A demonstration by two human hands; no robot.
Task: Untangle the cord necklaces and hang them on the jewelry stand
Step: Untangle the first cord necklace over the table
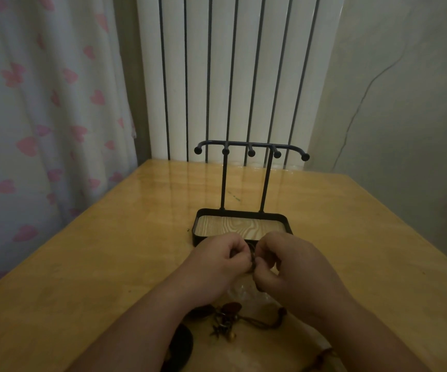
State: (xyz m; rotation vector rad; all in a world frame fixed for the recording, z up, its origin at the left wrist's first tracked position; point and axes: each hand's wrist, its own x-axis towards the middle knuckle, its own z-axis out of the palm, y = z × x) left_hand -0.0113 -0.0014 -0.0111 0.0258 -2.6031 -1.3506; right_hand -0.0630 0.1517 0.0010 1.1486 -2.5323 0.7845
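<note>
We see the cord necklaces (pixel 252 255) as a dark knot of cord caught between the two hands, just in front of the jewelry stand's tray and raised a little above the tabletop. The left hand (pixel 217 260) pinches the knot from its side with curled fingers, and the right hand (pixel 293 267) meets it knuckle to knuckle, its fingertips also pressed together on the cord, so the tangle sits right at the point where both grips meet. Below the wrists we find the rest of the cords trailing down to a cluster of pendants (pixel 225 316), brown and metallic, lying on the table with a loop of brown cord (pixel 264 324) running off to the right. A dark round disc (pixel 181 345) lies beside the left forearm; we cannot tell what it is. Just beyond the hands stands the jewelry stand (pixel 249 147), a black metal frame with two uprights, a row of ball-tipped hooks with nothing hung on them, and a black-rimmed tray (pixel 198 218) lined with wood grain. A tiny bead (pixel 187 230) rests just left of the tray. All of this sits on a glossy yellow wooden table (pixel 83 251), with a white radiator (pixel 230 76) behind it, a heart-print curtain (pixel 42 103) on the left and a pale wall (pixel 404 116) on the right.
</note>
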